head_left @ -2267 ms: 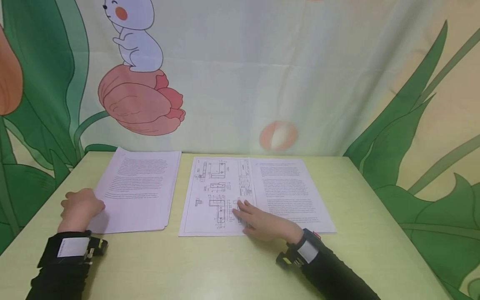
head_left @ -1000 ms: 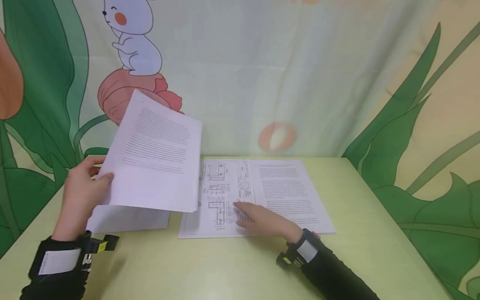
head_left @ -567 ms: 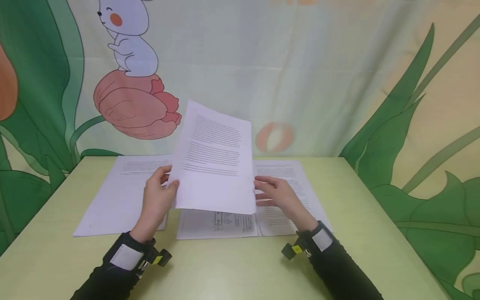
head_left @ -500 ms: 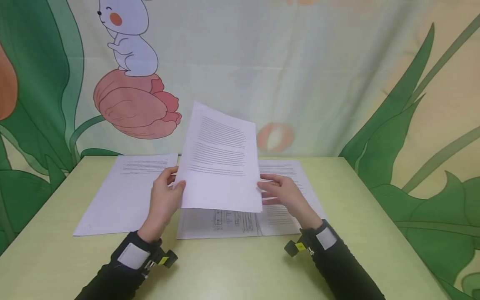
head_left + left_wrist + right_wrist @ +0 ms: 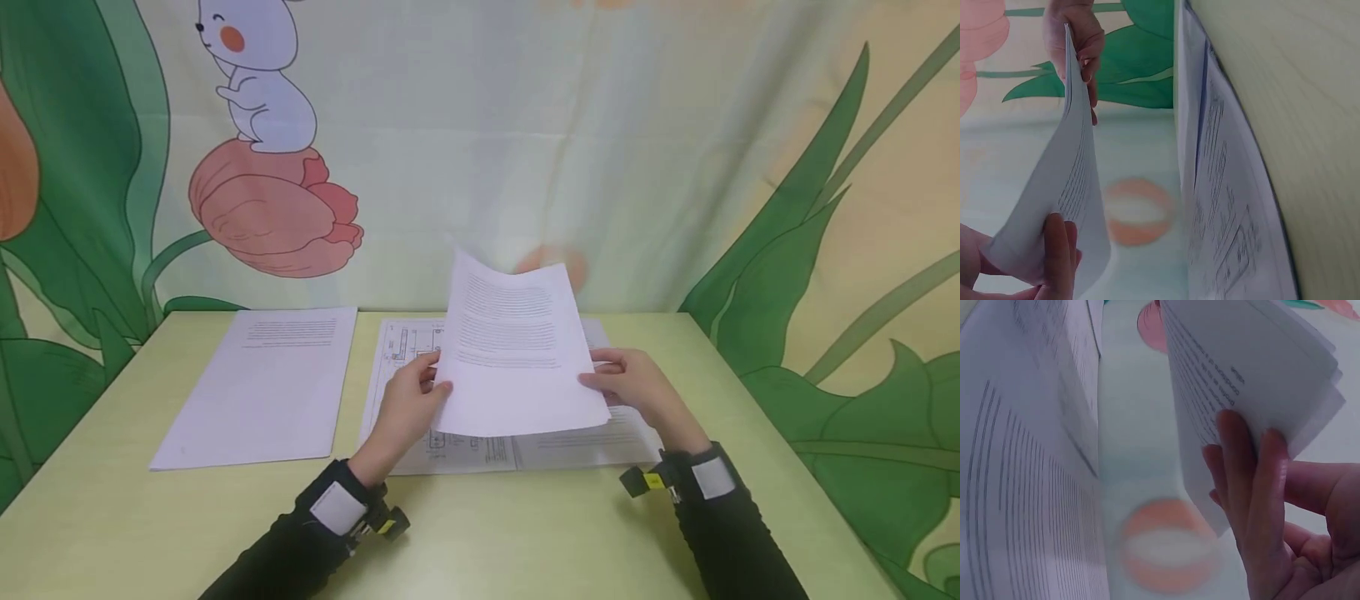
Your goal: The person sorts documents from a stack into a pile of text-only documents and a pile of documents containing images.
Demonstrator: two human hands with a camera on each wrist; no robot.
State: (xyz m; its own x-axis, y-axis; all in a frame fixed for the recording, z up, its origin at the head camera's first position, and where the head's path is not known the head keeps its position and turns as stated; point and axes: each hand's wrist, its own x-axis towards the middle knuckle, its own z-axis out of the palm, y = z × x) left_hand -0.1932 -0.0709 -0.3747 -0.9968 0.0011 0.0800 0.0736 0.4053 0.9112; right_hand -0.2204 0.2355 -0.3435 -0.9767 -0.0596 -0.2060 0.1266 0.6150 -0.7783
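Note:
A few printed sheets of paper (image 5: 510,333) are held up above the table in the head view, their far edge bowed. My left hand (image 5: 408,404) pinches their left edge, thumb on the printed face and fingers behind. At the right edge, my right hand (image 5: 633,387) pinches them the same way; the right wrist view shows fanned corners of several sheets. Underneath, partly covered, lie a technical drawing (image 5: 401,337) and a text page (image 5: 622,437), side by side. In the left wrist view my right hand (image 5: 1075,37) grips the far edge.
Another stack of printed paper (image 5: 255,400) lies at the left of the pale yellow table (image 5: 510,533). Behind the table hangs a curtain (image 5: 450,125) with a cartoon animal and flowers. Each wrist carries a strapped camera.
My left hand has lifted sheets off the left stack and carried them right, over the drawing. My right hand has left the drawing and taken the sheets' right edge; they have since come lower.

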